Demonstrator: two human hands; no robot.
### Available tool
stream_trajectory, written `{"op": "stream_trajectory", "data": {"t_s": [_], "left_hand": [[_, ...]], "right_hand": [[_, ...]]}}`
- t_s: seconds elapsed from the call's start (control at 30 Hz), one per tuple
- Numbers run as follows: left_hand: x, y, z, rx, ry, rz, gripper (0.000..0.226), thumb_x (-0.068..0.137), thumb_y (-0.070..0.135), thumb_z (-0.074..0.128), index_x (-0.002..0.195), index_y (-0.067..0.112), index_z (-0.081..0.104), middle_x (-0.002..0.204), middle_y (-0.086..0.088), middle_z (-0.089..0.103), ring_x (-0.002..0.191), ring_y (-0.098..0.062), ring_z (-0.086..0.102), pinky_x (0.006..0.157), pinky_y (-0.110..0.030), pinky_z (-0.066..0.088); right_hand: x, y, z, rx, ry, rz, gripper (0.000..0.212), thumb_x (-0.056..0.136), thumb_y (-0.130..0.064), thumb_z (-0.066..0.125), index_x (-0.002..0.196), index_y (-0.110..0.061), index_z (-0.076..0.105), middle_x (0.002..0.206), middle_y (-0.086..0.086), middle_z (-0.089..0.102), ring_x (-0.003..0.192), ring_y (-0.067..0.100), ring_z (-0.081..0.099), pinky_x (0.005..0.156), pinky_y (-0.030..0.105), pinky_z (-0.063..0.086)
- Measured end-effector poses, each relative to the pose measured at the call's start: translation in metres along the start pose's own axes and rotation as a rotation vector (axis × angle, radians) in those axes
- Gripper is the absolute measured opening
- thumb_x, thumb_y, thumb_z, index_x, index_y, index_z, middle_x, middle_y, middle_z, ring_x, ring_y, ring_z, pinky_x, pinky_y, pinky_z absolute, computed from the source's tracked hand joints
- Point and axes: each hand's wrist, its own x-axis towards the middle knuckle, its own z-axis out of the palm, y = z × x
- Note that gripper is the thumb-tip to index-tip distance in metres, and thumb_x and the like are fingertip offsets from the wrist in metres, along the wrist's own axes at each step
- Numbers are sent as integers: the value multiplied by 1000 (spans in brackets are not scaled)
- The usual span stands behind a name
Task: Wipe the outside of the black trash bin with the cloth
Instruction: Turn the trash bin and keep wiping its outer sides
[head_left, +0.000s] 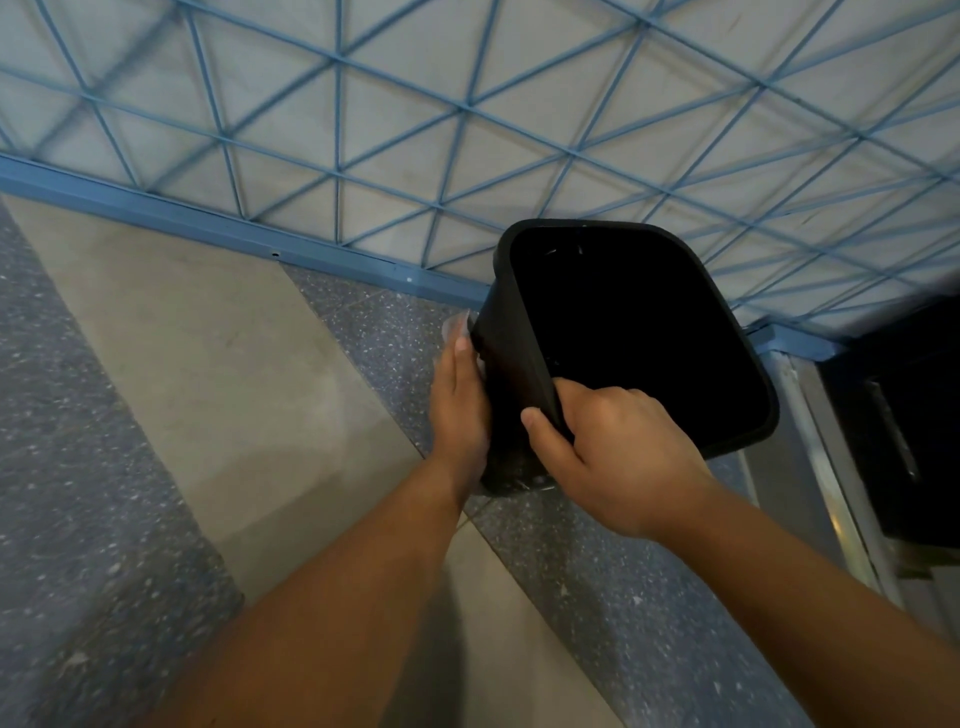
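Observation:
The black trash bin (623, 332) stands tilted on the floor, its open mouth facing me and its inside dark. My right hand (618, 457) grips the bin's near rim, thumb outside and fingers curled over the edge. My left hand (460, 405) lies flat against the bin's left outer wall with straight fingers. A pale cloth (457, 327) shows only as a small bit past the fingertips; the rest is hidden under the hand.
A wall with a blue diagonal grid (467, 130) and a blue base strip (208, 218) rises just behind the bin. The floor is speckled grey terrazzo (78, 415) with beige bands. A dark cabinet or doorway (904, 415) with a metal frame stands at the right.

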Motion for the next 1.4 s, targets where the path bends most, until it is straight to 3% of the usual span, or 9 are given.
{"op": "stream_trajectory", "data": {"t_s": [0.17,0.4,0.53,0.7,0.83,1.0,1.1,1.27,1.4], "left_hand": [[-6,16,1,-42,-2,-43,59,106,54,39,147,14,53,148,-16,58,141,-31,53,121,-49,41],[-9,-21,-7,-2,27,-34,85,88,88,39,152,32,48,157,-4,51,150,-24,43,126,-57,29],[-15,1,2,-46,-77,42,55,98,70,43,149,49,48,166,5,40,157,-17,31,130,-51,22],[-4,11,4,-32,-5,6,54,110,48,34,159,25,40,167,3,36,154,-9,31,126,-26,29],[-21,16,12,-74,-36,112,59,104,52,40,158,31,39,168,14,33,156,-4,28,130,-34,21],[-11,17,9,-113,39,24,57,106,44,38,158,21,43,166,3,39,154,-8,33,132,-41,22],[-23,25,15,-82,20,123,49,111,36,36,158,24,41,169,9,33,157,-4,25,132,-33,19],[-12,25,5,-234,-29,-24,55,104,45,48,154,22,49,162,-6,47,152,-22,41,129,-51,28],[-26,39,13,-231,-19,63,48,110,34,40,155,21,47,164,2,44,153,-12,38,129,-38,28]], "right_hand": [[-2,-2,-1,-21,9,-9,32,98,-47,33,79,-24,43,58,-5,47,54,15,53,55,34,46],[-2,-3,-2,-32,-6,14,33,98,-47,34,71,-28,32,57,-5,43,55,16,49,55,34,43],[1,0,-1,-2,12,21,32,97,-47,36,72,-26,37,55,-6,43,52,15,50,54,35,45],[0,2,-2,-9,-4,10,32,97,-46,36,75,-24,41,57,-5,45,52,14,50,54,35,45],[0,4,-1,4,-4,-9,32,96,-46,36,75,-24,42,57,-4,48,53,16,52,55,37,47],[-2,5,-1,-5,-3,-12,33,96,-47,36,70,-27,37,56,-4,46,52,14,51,54,37,47],[-1,5,-1,4,-3,-19,33,96,-47,37,69,-27,36,55,-5,45,51,14,50,53,36,46],[-2,6,-1,22,-6,-26,32,97,-47,37,73,-26,41,56,-4,47,51,14,51,53,35,46],[-2,5,-2,9,2,-23,33,97,-45,37,68,-30,33,55,-6,43,52,13,50,53,31,43]]}}
